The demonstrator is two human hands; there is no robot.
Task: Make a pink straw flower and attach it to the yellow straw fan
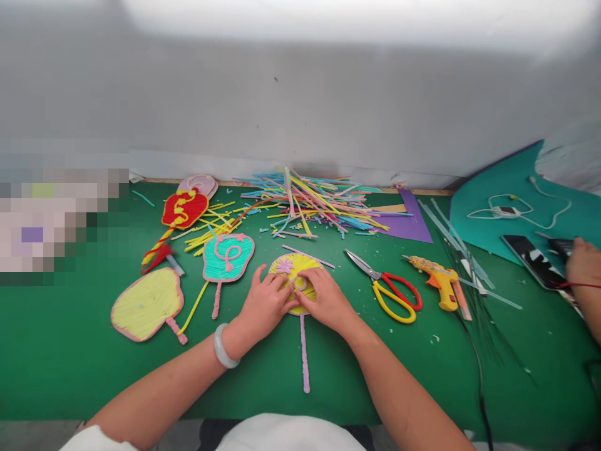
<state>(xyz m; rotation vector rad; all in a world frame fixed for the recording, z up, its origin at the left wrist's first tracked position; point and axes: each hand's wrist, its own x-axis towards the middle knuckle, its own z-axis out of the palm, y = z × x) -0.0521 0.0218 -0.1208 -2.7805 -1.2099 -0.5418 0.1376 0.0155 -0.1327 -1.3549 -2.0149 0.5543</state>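
Note:
In the head view a round yellow fan (303, 259) made of pipe cleaners lies flat on the green table, its lilac handle (305, 357) towards me. A small lilac flower (284, 265) sits at the fan's upper left. Near its middle is a curled pale pipe cleaner (300, 284). My left hand (267, 302), with a pale bangle at the wrist, has its fingers bent and closed at the curl. From the other side my right hand (328, 297) pinches at the same curl with thumb and forefinger. The fingertips partly hide what they grip.
Scissors (382, 279) and a yellow glue gun (436, 279) lie to the right, beside glue sticks. Loose pipe cleaners (319, 200) are heaped behind. Other fans, teal (220, 266), pale yellow (148, 307) and red (181, 210), lie left. Another person's hand (585, 275) reaches near a phone (530, 260).

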